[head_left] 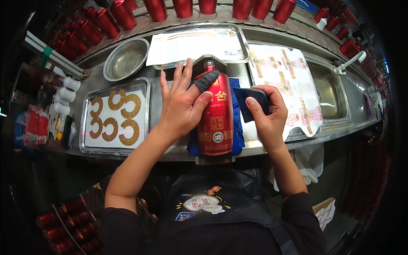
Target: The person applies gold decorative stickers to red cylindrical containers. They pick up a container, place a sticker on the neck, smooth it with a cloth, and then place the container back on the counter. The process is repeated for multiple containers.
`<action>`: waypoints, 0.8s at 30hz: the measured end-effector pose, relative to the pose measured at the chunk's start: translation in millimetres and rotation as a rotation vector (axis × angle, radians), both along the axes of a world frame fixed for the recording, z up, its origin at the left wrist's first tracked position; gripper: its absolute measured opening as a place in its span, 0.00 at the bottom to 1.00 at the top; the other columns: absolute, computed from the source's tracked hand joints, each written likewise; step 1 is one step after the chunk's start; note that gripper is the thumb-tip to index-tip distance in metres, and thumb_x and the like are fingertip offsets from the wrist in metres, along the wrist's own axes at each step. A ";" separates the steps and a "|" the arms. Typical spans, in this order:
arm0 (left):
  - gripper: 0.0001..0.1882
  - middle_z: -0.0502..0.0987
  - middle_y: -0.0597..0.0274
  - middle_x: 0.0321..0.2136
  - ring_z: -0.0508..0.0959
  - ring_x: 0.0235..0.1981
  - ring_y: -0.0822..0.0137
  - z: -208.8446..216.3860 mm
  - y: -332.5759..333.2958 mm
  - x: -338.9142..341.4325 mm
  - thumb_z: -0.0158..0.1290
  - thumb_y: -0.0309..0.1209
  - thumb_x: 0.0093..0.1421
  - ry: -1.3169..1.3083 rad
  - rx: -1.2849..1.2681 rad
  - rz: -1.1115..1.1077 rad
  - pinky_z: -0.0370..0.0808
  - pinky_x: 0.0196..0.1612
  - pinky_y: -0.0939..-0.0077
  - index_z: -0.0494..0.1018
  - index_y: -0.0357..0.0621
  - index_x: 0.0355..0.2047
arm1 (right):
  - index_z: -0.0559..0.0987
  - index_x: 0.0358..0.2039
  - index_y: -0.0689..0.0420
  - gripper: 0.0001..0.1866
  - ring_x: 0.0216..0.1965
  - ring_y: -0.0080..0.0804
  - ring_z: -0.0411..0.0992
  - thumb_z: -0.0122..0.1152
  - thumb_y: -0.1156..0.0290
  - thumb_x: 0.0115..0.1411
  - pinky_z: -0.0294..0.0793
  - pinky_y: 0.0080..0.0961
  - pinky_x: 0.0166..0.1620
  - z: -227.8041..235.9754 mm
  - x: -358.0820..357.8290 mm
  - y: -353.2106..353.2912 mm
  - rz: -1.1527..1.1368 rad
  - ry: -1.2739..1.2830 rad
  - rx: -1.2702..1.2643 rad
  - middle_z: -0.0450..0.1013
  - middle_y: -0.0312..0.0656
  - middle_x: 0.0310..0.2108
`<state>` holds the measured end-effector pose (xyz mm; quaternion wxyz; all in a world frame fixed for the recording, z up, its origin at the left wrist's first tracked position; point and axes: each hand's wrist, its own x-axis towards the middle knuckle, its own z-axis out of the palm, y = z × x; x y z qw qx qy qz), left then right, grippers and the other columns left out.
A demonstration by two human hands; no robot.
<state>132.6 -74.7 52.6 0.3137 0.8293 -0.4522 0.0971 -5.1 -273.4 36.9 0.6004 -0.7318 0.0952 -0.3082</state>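
Note:
A red bottle [216, 127] with gold print lies on its back on a blue cloth [238, 140], its neck toward the far side. My left hand [180, 100] rests on its upper left part, fingers spread. The index finger, in a dark grey finger sleeve [207, 80], lies across the bottle's shoulder, and the thumb touches the front. Just right of the bottle, my right hand [272, 114] pinches a thin, dark, flat scraper [250, 104] between thumb and fingers. The scraper is apart from the bottle.
A tray [147, 114] with gold ring-shaped labels lies left, below a metal bowl [126, 59]. White sheets cover a tray [242, 38] at the back. Patterned label sheets [280, 85] lie right, beside a sink [329, 91] with a white faucet [352, 61]. Several red bottles [182, 6] line the far conveyor.

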 end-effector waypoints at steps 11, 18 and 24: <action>0.23 0.45 0.42 0.73 0.39 0.73 0.34 -11.3 39.1 -34.3 0.43 0.56 0.68 0.024 0.087 -0.220 0.27 0.66 0.29 0.78 0.70 0.55 | 0.73 0.47 0.63 0.15 0.41 0.21 0.72 0.64 0.79 0.61 0.72 0.17 0.45 27.1 -13.0 8.2 0.053 -0.007 -0.044 0.72 0.38 0.41; 0.28 0.40 0.42 0.73 0.42 0.73 0.37 -48.5 25.9 7.3 0.37 0.58 0.70 0.151 -0.138 -0.084 0.25 0.67 0.35 0.74 0.65 0.60 | 0.75 0.46 0.61 0.14 0.40 0.19 0.71 0.65 0.75 0.60 0.71 0.16 0.46 29.2 -5.7 22.3 0.179 0.031 -0.121 0.73 0.36 0.38; 0.24 0.46 0.39 0.72 0.50 0.72 0.48 -46.9 25.4 12.9 0.42 0.50 0.71 0.199 -0.237 -0.016 0.34 0.69 0.40 0.78 0.43 0.46 | 0.78 0.43 0.60 0.13 0.36 0.36 0.80 0.66 0.77 0.56 0.78 0.27 0.42 44.4 54.4 14.1 0.151 -0.127 -0.728 0.78 0.46 0.35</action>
